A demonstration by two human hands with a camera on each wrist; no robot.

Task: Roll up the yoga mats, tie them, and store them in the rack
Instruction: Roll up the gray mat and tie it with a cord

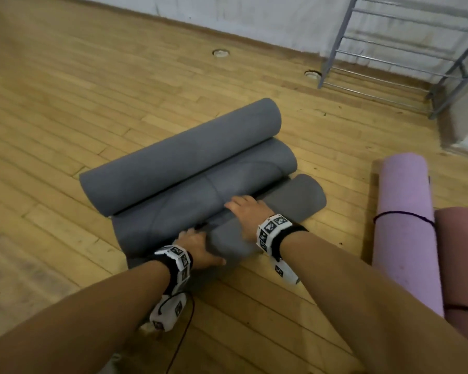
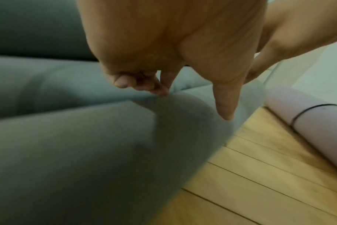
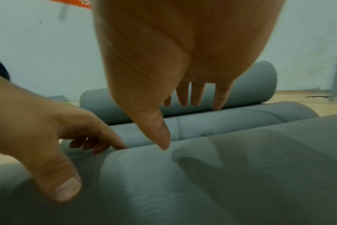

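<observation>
A grey yoga mat lies on the wooden floor, with a curled far end and a tight near roll under both hands. My left hand grips the near roll, fingers curled over its far side and thumb on the near side. My right hand presses flat on the top of the roll with straight fingers. A lilac mat, rolled and tied with a dark string, lies to the right. The grey metal rack stands at the back right against the wall.
A mauve rolled mat, also tied, lies beside the lilac one at the right edge. Two round floor fittings sit near the white wall. Bare wooden floor stretches to the left and behind the grey mat. A thin cord trails from my left wrist.
</observation>
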